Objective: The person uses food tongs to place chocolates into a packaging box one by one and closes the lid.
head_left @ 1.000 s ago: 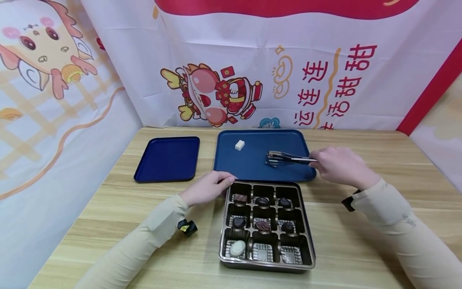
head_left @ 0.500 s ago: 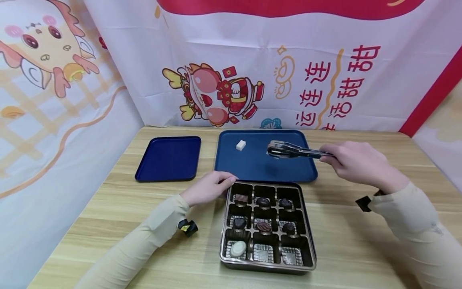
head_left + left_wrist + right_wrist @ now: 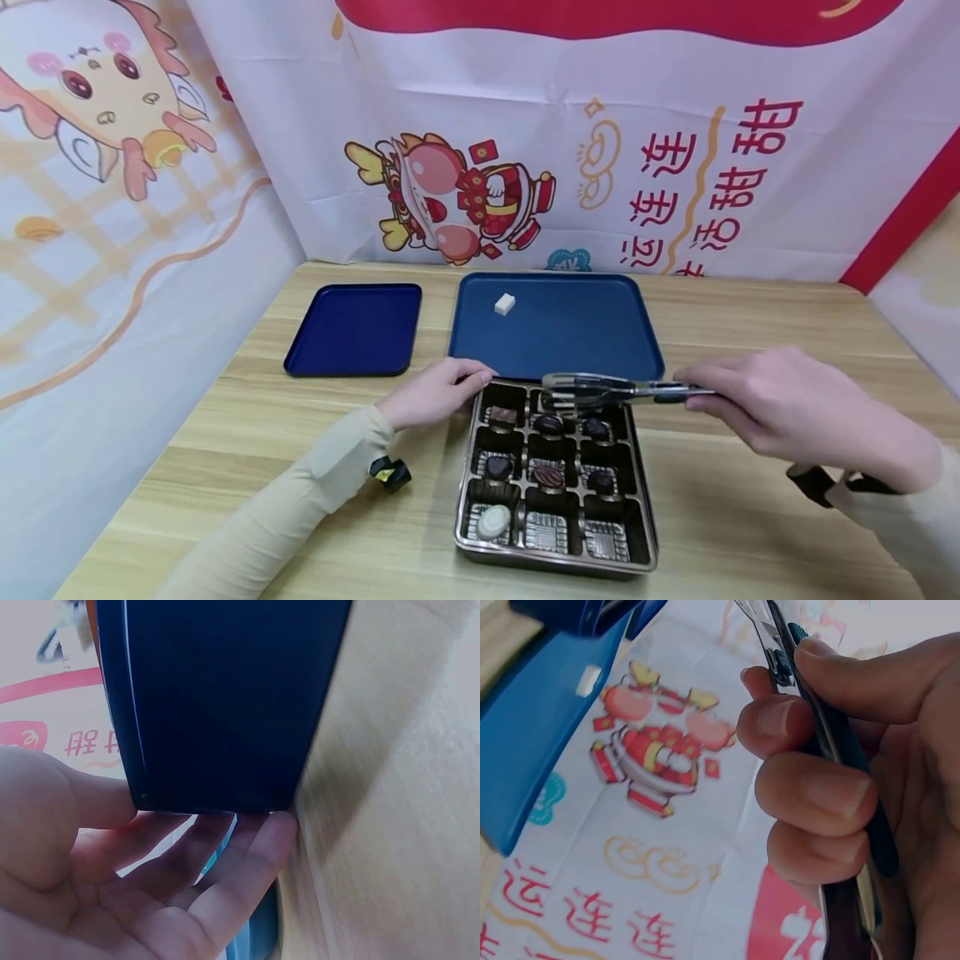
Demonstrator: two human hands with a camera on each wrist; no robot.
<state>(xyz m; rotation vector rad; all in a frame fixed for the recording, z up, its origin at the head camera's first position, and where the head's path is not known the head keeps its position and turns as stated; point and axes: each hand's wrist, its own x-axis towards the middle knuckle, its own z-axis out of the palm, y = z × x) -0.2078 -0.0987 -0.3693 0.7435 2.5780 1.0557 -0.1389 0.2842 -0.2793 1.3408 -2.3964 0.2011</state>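
A dark chocolate box (image 3: 557, 560) with a divided insert stands on the table. My left hand (image 3: 435, 392) holds its far left corner; in the left wrist view, thumb and fingers lie round the end of the dark box wall (image 3: 225, 712). Several dark chocolates sit in the far and middle rows, among them a striped one (image 3: 547, 475). A white oval chocolate (image 3: 493, 522) lies in the near left compartment. My right hand (image 3: 787, 408) grips metal tongs (image 3: 600, 389), level above the box's far row. Whether anything is between the tongs' heads, I cannot tell.
Behind the box lies a blue tray (image 3: 577, 333) bearing one small white block (image 3: 505, 304). A darker blue square tray (image 3: 356, 329) lies to its left. A printed cloth (image 3: 480, 75) hangs along the table's back edge.
The tongs have lifted off the blue tray and come toward me over the box's far row, the right hand moving nearer and to the right. My left hand stays at the corner.
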